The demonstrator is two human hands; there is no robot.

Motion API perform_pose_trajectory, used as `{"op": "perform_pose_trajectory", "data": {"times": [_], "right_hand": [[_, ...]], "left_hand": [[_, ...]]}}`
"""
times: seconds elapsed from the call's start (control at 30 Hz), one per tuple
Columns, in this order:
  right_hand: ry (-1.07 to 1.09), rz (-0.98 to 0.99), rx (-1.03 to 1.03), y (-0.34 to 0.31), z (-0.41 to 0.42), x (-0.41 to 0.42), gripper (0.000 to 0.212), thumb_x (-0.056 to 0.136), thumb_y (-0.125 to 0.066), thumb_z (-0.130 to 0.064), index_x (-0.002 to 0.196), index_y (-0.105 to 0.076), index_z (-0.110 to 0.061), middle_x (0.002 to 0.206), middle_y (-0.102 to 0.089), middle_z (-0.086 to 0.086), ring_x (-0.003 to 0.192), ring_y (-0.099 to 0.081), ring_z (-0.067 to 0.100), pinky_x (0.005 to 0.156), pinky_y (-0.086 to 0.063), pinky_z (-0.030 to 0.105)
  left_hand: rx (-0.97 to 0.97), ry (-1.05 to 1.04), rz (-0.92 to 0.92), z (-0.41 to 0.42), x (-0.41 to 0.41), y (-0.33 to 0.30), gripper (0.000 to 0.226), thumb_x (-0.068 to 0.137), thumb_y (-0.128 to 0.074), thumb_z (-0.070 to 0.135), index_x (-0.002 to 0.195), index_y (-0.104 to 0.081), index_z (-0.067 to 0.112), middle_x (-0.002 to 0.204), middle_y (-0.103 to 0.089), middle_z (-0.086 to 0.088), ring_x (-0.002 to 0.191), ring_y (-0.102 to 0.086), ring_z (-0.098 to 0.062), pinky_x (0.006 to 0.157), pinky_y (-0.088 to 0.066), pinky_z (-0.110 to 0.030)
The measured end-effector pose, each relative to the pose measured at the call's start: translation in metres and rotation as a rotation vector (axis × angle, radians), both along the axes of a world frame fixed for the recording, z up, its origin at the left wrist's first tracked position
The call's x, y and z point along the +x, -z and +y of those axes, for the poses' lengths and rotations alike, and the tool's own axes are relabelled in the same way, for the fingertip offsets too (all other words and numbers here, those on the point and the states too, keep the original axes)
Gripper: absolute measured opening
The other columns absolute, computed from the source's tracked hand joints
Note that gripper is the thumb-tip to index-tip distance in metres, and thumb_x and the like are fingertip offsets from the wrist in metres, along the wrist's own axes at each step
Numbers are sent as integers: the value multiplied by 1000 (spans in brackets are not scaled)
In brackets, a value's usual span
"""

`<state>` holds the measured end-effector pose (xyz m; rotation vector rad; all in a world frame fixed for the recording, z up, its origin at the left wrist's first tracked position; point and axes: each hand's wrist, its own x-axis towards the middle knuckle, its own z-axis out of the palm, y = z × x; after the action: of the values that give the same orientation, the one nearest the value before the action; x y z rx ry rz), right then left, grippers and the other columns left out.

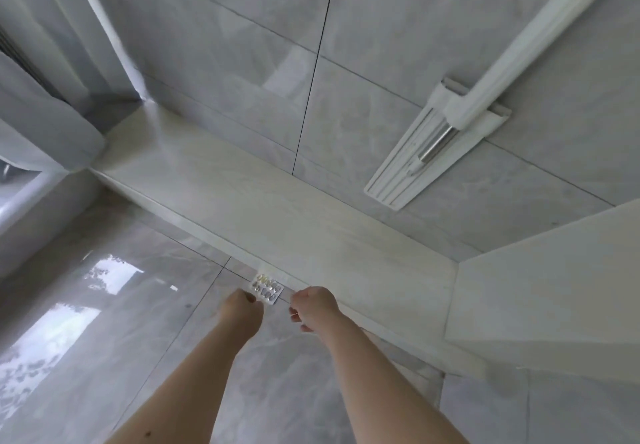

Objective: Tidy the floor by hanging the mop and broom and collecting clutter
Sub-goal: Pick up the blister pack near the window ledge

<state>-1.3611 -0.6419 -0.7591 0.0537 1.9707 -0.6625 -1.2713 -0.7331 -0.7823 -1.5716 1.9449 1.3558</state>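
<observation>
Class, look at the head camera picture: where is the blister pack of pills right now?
The blister pack lies low in the centre of the head view, on the glossy floor beside the pale step's edge, between the left hand and right hand.

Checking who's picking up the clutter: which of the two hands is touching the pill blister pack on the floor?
The left hand: its fingertips meet the blister pack. The right hand is curled beside it, apart from the pack.

hidden: near edge of silver foil blister pack (266,290) behind left hand (242,312), fingers unseen | right hand (313,308) fingertips curled under, contents unclear | cut off: long white flat mop (450,131) handle at 1 o'clock; grey curtain (45,97) at 9 o'clock
</observation>
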Motion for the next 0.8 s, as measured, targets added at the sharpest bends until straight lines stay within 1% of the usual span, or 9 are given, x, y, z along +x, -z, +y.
{"op": "perform_pose_trajectory", "data": {"times": [0.07, 0.1, 0.17, 0.23, 0.3, 0.53, 0.6, 0.73, 0.8], "right_hand": [[0, 7, 18, 38, -3, -2, 16, 95, -44, -15, 82, -52, -19, 98, -54, 5, 91, -50, 15, 98, -48, 35], [6, 4, 25, 61, -4, -4, 13, 95, -44, -15, 86, -52, -18, 98, -54, 5, 91, -50, 15, 99, -48, 36], [17, -10, 42, 99, -6, -6, 9, 94, -44, -16, 91, -52, -18, 98, -55, 5, 92, -50, 15, 99, -48, 36], [15, -15, 55, 138, -7, -6, 13, 94, -45, -17, 84, -53, -21, 99, -55, 4, 92, -50, 15, 99, -48, 36], [24, -26, 67, 172, -9, -5, 18, 93, -45, -17, 78, -52, -22, 97, -55, 5, 92, -51, 15, 97, -48, 35], [61, -48, 59, 276, -19, -4, 31, 87, -49, -13, 113, -65, -15, 94, -57, 4, 93, -55, 17, 90, -50, 32], [82, -67, 44, 307, -25, -9, 38, 86, -51, -9, 122, -62, -11, 99, -59, 4, 95, -57, 19, 84, -47, 27], [74, -25, 30, 351, -38, -17, 31, 90, -51, -10, 117, -65, -7, 118, -68, 9, 106, -61, 20, 93, -49, 29], [147, -13, 18, 368, -41, -22, 28, 88, -54, -7, 114, -64, -10, 100, -69, -2, 98, -63, 19, 80, -47, 22]], "left_hand": [[0, -8, -13, -4, -3, 41, 33, 87, -49, 4, 58, -40, 17, 82, -50, -13, 75, -45, -23, 68, -39, -29], [10, -1, -20, -7, -6, 61, 28, 87, -49, 5, 62, -45, 15, 85, -53, -14, 78, -48, -24, 72, -44, -31], [24, 0, -56, -11, -12, 96, 13, 89, -51, 9, 90, -63, 8, 104, -62, -16, 96, -59, -31, 90, -50, -35], [45, -13, -94, -14, -15, 131, 31, 90, -51, 12, 119, -59, 3, 122, -59, -20, 113, -57, -35, 97, -48, -36], [62, -6, -104, -15, -17, 164, 38, 92, -50, 13, 128, -54, 2, 128, -56, -21, 116, -55, -35, 98, -47, -35], [43, 13, -82, -25, -25, 270, 48, 92, -47, 12, 140, -40, 7, 129, -57, -17, 113, -55, -33, 78, -40, -28], [28, 28, -73, -30, -30, 300, 50, 92, -47, 11, 141, -37, 8, 135, -51, -17, 116, -54, -34, 84, -44, -34], [-77, 110, -79, -36, -43, 341, 52, 92, -46, 9, 141, -32, 7, 142, -37, -18, 125, -45, -36, 100, -42, -44], [-109, 68, -69, -39, -50, 356, 54, 93, -48, 10, 144, -29, 8, 145, -33, -15, 131, -40, -35, 103, -40, -45]]}}
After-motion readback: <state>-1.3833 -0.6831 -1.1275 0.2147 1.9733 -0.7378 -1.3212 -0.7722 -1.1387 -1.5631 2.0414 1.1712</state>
